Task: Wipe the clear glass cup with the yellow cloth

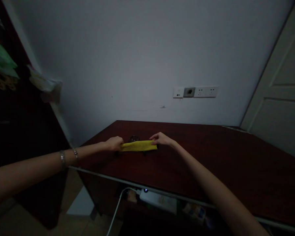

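Note:
A long strip of yellow fabric (pixel 139 146) stretches sideways between my hands, just above the dark red tabletop (pixel 177 167). My left hand (pixel 115 143) is closed around its narrower left end. At the wider right end, my right hand (pixel 159 139) has its fingers on the upper edge, pinching it. Something dark shows at that right end, too dim to name. Right behind the fabric lies a small dark, ring-like object (pixel 133 138), partly hidden. A small dark bit also peeks out below the fabric.
Behind the table rises a pale wall with a row of sockets (pixel 195 92). Under the tabletop, a shelf holds a white power strip (pixel 158 200) with a white cable (pixel 118 206) hanging down. A white door (pixel 282 98) stands at right, a dark door (pixel 22 131) at left.

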`<state>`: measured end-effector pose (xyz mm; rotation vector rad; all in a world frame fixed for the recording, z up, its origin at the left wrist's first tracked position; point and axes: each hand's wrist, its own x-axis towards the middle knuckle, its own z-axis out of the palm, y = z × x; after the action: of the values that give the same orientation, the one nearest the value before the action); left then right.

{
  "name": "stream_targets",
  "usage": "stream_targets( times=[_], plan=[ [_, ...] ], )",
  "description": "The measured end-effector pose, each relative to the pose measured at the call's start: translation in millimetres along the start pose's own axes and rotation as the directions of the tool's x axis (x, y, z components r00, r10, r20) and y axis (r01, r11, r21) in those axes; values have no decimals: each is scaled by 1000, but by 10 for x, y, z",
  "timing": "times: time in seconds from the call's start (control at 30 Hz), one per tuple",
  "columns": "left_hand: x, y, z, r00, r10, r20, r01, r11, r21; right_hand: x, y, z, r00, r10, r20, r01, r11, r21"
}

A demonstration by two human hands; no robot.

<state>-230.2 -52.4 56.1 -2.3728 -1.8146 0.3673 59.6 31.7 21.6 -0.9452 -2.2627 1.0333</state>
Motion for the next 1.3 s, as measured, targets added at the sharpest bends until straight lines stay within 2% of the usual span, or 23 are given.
stream_targets(
  times=[0.13,0.27,0.5,0.6,0.7,0.8,1.03,1.1,1.17,1.23,1.3],
  plan=[
    [35,-52,33,1000,-27,-7,28,992,122,189,-46,148,999,41,-34,-48,972,-230],
    [74,-75,47,996,16,-90,4,976,216,308,-72,255,989,77,-130,-115,941,-317],
    [177,-55,44,994,-68,-87,76,993,92,379,-81,386,949,95,-301,-225,872,-434],
    [237,-31,47,989,-108,-102,115,991,70,393,-90,472,922,46,-384,-255,820,-513],
    [316,-40,90,982,-137,-132,145,988,55,413,-79,552,911,7,-413,-261,784,-563],
    [406,-86,164,970,-183,-162,188,982,15,439,-36,614,901,1,-434,-266,792,-550],
    [577,-146,309,915,-368,-164,329,917,-225,535,94,774,859,-40,-510,-195,896,-398],
    [608,-132,349,893,-416,-168,331,864,-380,577,116,816,844,-49,-534,-160,927,-339],
    [634,-117,399,874,-441,-203,283,803,-525,623,129,845,834,-38,-550,-127,958,-258],
    [659,-104,457,833,-504,-227,258,719,-646,667,133,868,832,-4,-555,-115,977,-180],
    [682,-90,515,786,-583,-206,277,630,-726,701,131,891,832,27,-554,-119,984,-131]
  ],
)
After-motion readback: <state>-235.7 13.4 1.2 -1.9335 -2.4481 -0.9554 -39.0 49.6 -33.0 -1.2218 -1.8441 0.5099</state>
